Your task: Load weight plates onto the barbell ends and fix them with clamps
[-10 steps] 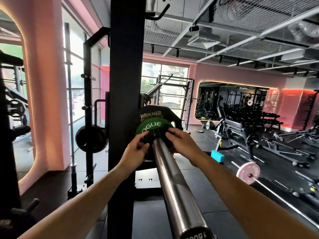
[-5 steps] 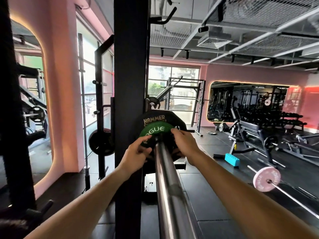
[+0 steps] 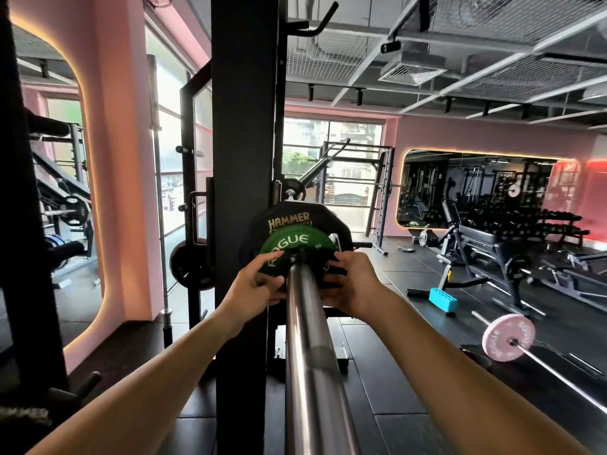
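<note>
Head view: both hands on green plate (image 3: 289, 244).

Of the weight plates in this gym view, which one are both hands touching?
The green plate marked ROGUE, on the barbell sleeve in front of the larger black plate. The pink plate sits apart on another bar on the floor.

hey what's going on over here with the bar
A person is loading a barbell sleeve seen end-on. A small green plate sits on it against a larger black plate. The left hand and right hand are on either side of the sleeve at the green plate, working something dark at its hub, possibly a clamp; it is mostly hidden.
</note>
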